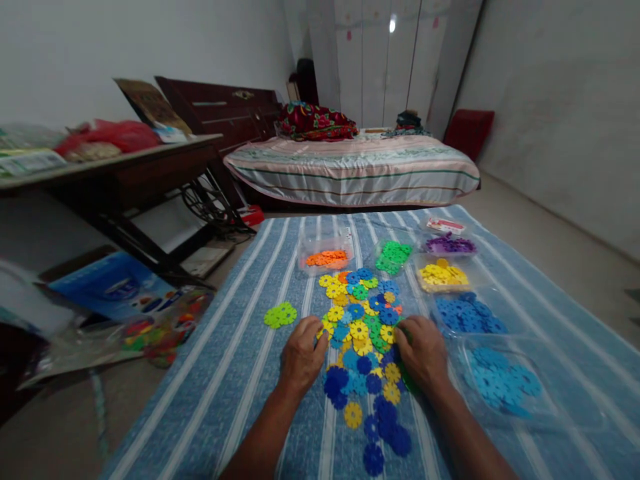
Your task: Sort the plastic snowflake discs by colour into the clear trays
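Note:
A heap of flat, flower-shaped plastic discs [363, 327] in blue, yellow, green and orange lies on a blue striped cloth [240, 387]. My left hand [303, 357] rests at the heap's left edge, its fingers curled down among blue and yellow discs. At the heap's right edge my right hand [423, 353] has its fingers curled, with a bit of green showing at the fingertips. What either hand grips is hidden. A few light-green discs [280, 315] lie apart to the left.
Clear tubs hold sorted discs: orange [327, 259], green [393, 257], purple [449, 245], yellow [441, 275], dark blue [467, 315], light blue [503, 383]. A bed [350, 170] stands behind. A dark table [125, 173] and a plastic bag of toys [155, 330] are on the left.

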Demonstrator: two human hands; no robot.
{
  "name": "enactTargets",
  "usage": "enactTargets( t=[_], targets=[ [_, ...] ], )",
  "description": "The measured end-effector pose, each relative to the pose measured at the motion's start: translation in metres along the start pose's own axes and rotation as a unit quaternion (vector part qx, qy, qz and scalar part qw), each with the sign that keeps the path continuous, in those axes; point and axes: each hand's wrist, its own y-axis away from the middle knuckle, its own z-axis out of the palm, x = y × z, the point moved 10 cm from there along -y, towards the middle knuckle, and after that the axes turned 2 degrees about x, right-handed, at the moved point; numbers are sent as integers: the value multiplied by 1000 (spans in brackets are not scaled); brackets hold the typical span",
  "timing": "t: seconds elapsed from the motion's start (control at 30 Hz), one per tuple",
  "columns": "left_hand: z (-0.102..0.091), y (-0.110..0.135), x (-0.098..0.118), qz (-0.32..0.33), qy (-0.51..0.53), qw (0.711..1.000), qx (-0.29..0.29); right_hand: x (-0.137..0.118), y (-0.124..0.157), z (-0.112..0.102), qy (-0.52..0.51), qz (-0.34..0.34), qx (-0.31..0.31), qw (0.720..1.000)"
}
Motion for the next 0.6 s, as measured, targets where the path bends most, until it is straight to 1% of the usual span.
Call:
enactTargets(
  t=[0.17,0.33,0.5,0.6],
  targets=[
    [2,4,-1,10,-21,1000,1,3,2,3,-6,2,-12,1000],
    [6,6,2,13,-38,999,-21,2,3,2,-1,2,-12,1000],
    [13,8,7,28,-37,997,-59,2,3,2,1,-1,-17,1000],
    [15,9,5,29,-37,997,-64,3,4,3,0,1,-20,1000]
  ],
)
